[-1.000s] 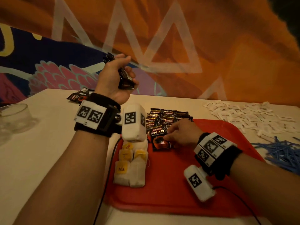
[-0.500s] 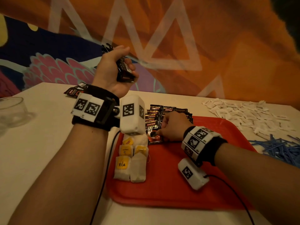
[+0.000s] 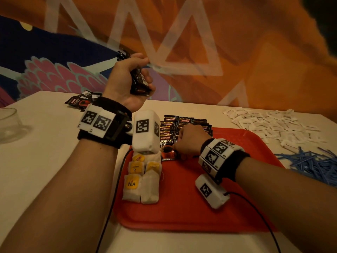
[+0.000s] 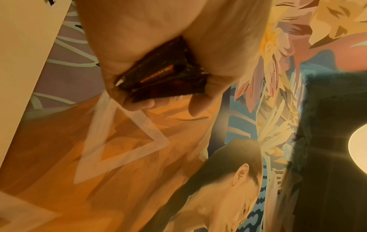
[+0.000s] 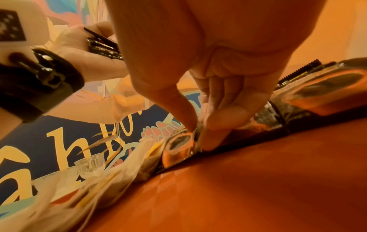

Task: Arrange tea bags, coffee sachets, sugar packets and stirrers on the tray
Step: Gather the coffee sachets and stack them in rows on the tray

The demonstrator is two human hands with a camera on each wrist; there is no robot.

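Head view shows the left hand (image 3: 125,83) raised above the far left part of the pale worktop (image 3: 45,161), fingers and thumb curled tight round a small stack of dark glossy coffee sachets (image 3: 139,83); the left wrist view shows the same stack wedged between palm and fingers. The right hand (image 3: 189,139) is down on the flat red plastic tray (image 3: 182,207), near its far left corner. In the right wrist view its thumb and forefinger are closed together, pinching the edge of one dark coffee sachet with an orange cup print (image 5: 178,149) that lies at the near end of the rows of dark sachets on the tray (image 3: 184,123). Just left of it, along the tray's left edge, lie white paper tea bags with yellow tags (image 3: 142,179) in two short columns. A few more dark sachets (image 3: 80,101) lie loose at the worktop's far left. White sugar packets (image 3: 273,125) are scattered toward the far right corner, off the tray, with a heap of thin blue plastic stirrers (image 3: 313,165) at the right edge. A clear glass bowl (image 3: 9,123) stands at the left edge.
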